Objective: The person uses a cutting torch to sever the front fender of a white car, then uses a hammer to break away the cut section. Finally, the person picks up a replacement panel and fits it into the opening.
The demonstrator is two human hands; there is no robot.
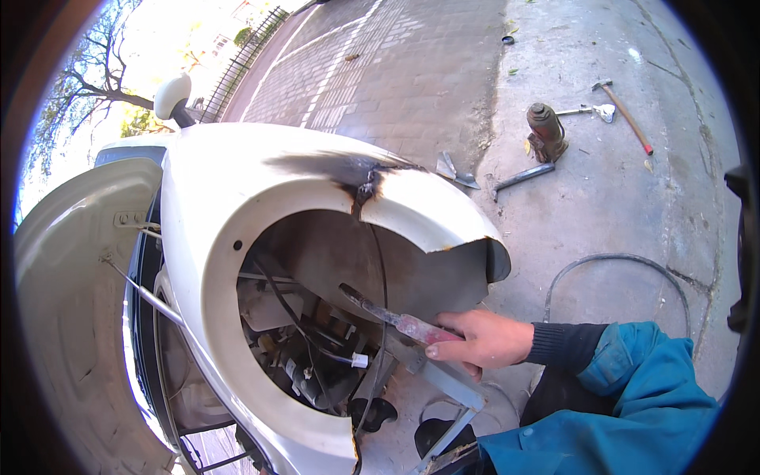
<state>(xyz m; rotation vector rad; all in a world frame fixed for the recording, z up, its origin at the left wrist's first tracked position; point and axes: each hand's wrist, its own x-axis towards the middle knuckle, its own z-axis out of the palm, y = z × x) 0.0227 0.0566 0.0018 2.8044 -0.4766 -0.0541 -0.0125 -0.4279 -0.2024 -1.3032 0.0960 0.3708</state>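
From the right, my right hand (pixel 491 339) is closed around the red handle of a welding electrode holder (pixel 416 326). Its rusty, dark front end points up and left into the round opening of a white car body panel (pixel 226 277). A thin dark wire passes beside the tool. Above the opening, the panel has a charred, sooty patch (pixel 366 188) with brownish edges. Inside are loose wires and a white connector plug (pixel 360 361). A blue sleeve lies at the lower right. My left hand does not show.
An open hood (pixel 79 309) stands at left, held by a strut. On the concrete lie a bottle jack (pixel 545 131), a hammer (pixel 625 119), a metal bar (pixel 522 179) and sheet scraps (pixel 455 169). A cable (pixel 617 256) loops at right. Light-blue metal bars (pixel 455 385) stand below my hand.
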